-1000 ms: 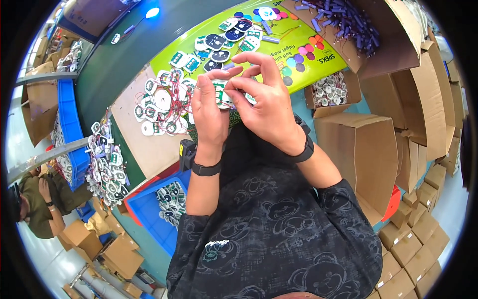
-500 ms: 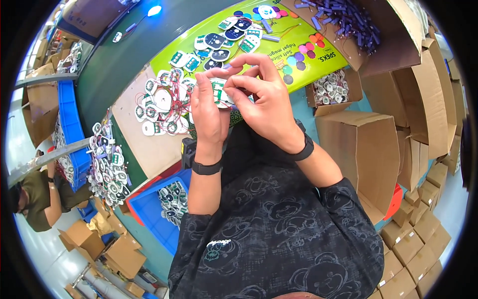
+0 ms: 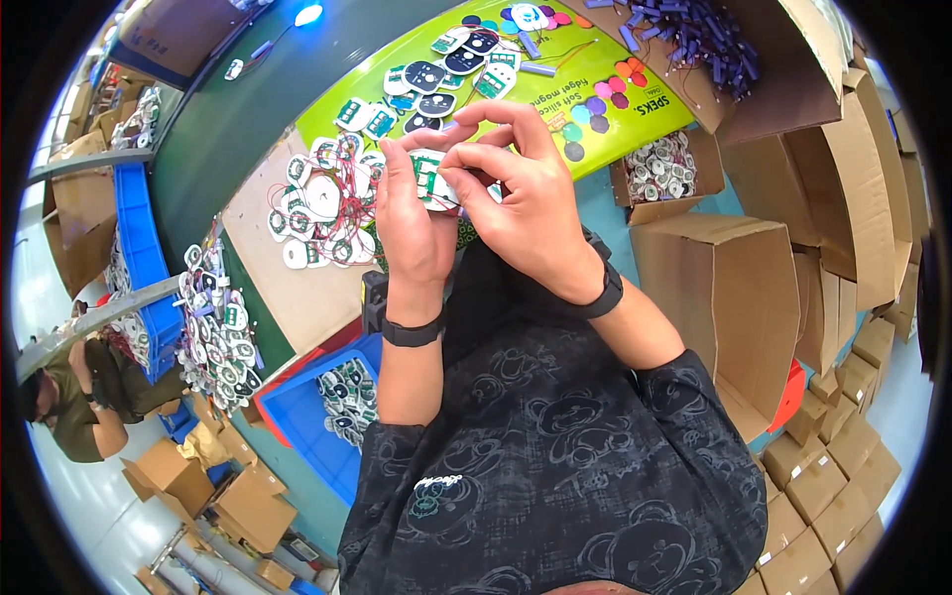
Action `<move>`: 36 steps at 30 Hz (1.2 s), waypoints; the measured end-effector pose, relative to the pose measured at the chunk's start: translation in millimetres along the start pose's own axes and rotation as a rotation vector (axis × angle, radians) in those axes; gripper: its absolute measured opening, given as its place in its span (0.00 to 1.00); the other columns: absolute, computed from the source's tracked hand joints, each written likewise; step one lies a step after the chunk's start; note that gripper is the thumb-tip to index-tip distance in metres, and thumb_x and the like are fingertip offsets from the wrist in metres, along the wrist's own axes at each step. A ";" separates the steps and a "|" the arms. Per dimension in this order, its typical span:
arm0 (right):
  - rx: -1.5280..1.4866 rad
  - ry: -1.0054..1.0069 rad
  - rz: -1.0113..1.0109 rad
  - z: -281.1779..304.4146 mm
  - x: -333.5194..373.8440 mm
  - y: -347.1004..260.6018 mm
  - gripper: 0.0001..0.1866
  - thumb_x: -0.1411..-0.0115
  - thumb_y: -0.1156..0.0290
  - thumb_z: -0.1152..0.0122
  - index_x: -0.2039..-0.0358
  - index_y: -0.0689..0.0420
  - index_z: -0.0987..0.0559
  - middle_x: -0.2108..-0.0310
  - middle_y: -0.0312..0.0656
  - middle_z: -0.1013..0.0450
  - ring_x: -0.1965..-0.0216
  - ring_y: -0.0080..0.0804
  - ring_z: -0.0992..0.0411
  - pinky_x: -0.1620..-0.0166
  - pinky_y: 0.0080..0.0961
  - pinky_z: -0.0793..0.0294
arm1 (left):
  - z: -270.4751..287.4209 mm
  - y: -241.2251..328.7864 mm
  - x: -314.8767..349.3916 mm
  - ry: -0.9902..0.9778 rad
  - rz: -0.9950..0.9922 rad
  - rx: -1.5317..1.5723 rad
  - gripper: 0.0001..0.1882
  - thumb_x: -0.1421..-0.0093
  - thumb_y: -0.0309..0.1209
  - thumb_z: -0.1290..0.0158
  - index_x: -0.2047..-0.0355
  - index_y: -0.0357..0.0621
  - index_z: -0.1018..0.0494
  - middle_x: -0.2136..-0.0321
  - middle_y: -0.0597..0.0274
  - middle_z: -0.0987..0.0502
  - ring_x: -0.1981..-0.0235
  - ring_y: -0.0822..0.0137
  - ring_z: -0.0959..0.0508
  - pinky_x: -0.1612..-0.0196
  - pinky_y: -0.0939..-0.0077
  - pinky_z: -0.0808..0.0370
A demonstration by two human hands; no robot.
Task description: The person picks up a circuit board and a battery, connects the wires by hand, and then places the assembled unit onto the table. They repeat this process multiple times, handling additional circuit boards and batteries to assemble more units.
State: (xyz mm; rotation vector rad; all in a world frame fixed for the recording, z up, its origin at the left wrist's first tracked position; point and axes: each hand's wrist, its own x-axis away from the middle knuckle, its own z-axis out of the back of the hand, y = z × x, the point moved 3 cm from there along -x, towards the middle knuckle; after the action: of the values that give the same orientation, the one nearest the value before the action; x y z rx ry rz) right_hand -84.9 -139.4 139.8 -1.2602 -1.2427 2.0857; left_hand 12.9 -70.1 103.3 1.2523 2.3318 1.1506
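Observation:
A white rounded unit with a green circuit board [image 3: 427,177] is held up between my two hands at the near edge of the table. My left hand [image 3: 412,220] cups it from the left side, fingers pointing up and partly behind it. The thumb and forefinger of my right hand [image 3: 531,203] are pinched together at its right side. Whether a wire sits in that pinch is hidden by the fingers. Just left lies a heap of white round units with red wires [image 3: 322,203]. Beyond my hands are white and black oval units [image 3: 426,77] with green boards.
A lime-green printed mat [image 3: 605,64] covers the table's right part. Purple cylindrical cells [image 3: 684,45] fill a carton at far right. An open carton [image 3: 714,297] stands on my right. A blue bin [image 3: 297,407] of boards sits lower left; a co-worker [image 3: 84,397] is at far left.
The held unit has tilted slightly and shows more of its green board, while both hands keep nearly the same pose. At far left the co-worker's arm has shifted.

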 end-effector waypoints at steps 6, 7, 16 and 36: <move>0.045 -0.059 -0.014 1.2 -3.5 1.4 0.04 0.52 0.83 0.36 0.73 0.63 0.19 0.55 0.41 0.29 0.69 0.32 0.25 0.64 0.28 0.23 | -1.6 6.3 2.1 -0.042 -0.094 -0.185 0.26 0.26 0.50 0.66 0.55 0.38 0.31 0.50 0.49 0.26 0.47 0.59 0.27 0.41 0.61 0.31; 0.056 -0.079 -0.033 0.4 -3.6 2.2 0.04 0.52 0.82 0.36 0.73 0.63 0.19 0.55 0.41 0.29 0.69 0.32 0.25 0.64 0.29 0.23 | 0.8 4.7 2.4 -0.041 -0.092 -0.185 0.26 0.26 0.50 0.66 0.55 0.38 0.31 0.50 0.49 0.26 0.47 0.59 0.27 0.41 0.61 0.31; 0.066 -0.065 0.062 -4.5 -6.7 -1.4 0.05 0.51 0.83 0.36 0.72 0.63 0.18 0.56 0.41 0.28 0.66 0.33 0.25 0.61 0.29 0.23 | 9.1 -0.4 -2.5 0.030 -0.268 -0.401 0.26 0.26 0.49 0.65 0.55 0.36 0.30 0.54 0.52 0.26 0.50 0.63 0.26 0.48 0.69 0.26; -0.013 0.048 0.067 61.1 -72.8 4.0 0.11 0.43 0.75 0.32 0.59 0.58 0.17 0.49 0.43 0.28 0.59 0.28 0.23 0.59 0.23 0.21 | -64.9 94.2 -66.2 -0.202 -0.048 -0.757 0.20 0.37 0.34 0.40 0.51 0.29 0.24 0.63 0.56 0.18 0.65 0.70 0.17 0.58 0.80 0.19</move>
State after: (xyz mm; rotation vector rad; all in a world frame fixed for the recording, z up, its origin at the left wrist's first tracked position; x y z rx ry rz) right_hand -99.4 -222.1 184.4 -1.3678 -1.2111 2.0840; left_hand 72.6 -126.5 206.8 0.9537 1.5224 1.5836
